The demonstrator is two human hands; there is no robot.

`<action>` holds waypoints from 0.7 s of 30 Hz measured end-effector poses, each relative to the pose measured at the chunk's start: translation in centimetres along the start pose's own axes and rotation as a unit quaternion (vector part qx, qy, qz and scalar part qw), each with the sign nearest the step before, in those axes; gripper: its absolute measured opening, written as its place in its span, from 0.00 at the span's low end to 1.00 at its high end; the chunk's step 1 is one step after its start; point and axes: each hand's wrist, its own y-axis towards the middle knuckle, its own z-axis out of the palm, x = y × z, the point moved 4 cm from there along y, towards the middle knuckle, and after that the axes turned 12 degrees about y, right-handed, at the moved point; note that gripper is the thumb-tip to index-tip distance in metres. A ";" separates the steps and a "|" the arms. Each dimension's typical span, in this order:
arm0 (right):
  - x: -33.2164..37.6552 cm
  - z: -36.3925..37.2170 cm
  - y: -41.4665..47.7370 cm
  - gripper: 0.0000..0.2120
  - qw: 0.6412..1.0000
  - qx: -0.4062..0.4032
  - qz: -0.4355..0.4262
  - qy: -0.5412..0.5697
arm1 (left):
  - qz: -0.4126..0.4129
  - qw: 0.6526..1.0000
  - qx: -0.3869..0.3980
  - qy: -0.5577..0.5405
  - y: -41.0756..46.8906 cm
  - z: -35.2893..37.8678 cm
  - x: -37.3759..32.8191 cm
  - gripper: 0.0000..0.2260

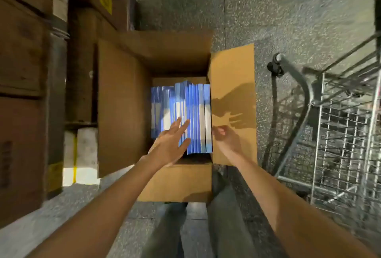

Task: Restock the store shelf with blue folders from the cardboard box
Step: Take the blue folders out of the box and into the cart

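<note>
An open cardboard box (pixel 123 103) stands on the floor below me with its flaps spread out. Several blue folders (pixel 195 113) stand on edge inside it, packed toward the right wall. My left hand (pixel 171 144) reaches into the box with its fingers straight, lying against the left side of the folder stack. My right hand (pixel 224 136) hovers at the right edge of the stack by the right flap, fingers loosely curled; it is blurred, and I cannot tell whether it touches a folder.
Stacked brown cartons (pixel 24 51) fill the shelving on the left, with a white wrapped pack (pixel 82 154) low beside the box. A metal wire cart (pixel 340 134) stands on the right. My legs (pixel 195 226) are just behind the box on the speckled floor.
</note>
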 end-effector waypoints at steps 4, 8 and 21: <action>-2.6 2.0 4.8 0.22 0.998 0.021 0.025 -0.060 | 0.030 0.990 0.061 0.123 5.3 4.6 1.1 0.29; -5.3 3.6 7.7 0.24 0.998 0.041 0.038 -0.007 | 0.072 0.976 0.083 0.188 9.5 8.8 2.2 0.30; -7.6 5.1 10.1 0.28 0.997 0.036 0.035 0.057 | 0.209 0.910 0.015 0.358 14.2 12.2 6.1 0.34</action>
